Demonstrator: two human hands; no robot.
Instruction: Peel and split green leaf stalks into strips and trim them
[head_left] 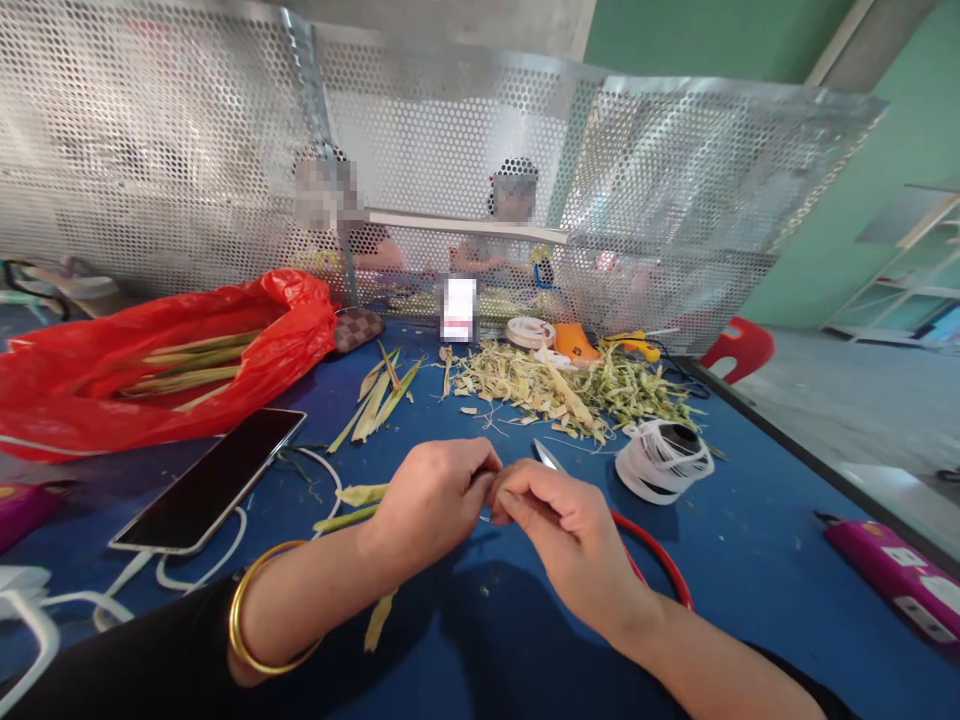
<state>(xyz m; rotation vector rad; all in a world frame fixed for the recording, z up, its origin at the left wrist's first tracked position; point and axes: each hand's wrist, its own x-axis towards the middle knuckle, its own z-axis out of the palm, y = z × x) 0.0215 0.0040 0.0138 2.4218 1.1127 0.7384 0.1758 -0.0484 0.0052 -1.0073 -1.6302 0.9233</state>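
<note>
My left hand (435, 500) and my right hand (559, 535) meet fingertip to fingertip above the blue table (757, 520). Both are closed in a pinch; whatever lies between the fingers is too small and hidden to name. Green leaf strips (352, 507) lie by my left wrist. Under and beside my right hand is a pair of scissors with red handles (664, 560), its blade tip pointing away. To the right of that hand sits a spool of white string (664, 462). A pile of leaf scraps (555, 390) lies beyond both hands.
On the left are a red plastic bag (292, 345) holding long leaves, a tablet (214, 485) and white cables (217, 565). A purple packet (896, 575) lies at the right. Behind a perforated metal screen (450, 120) are two people.
</note>
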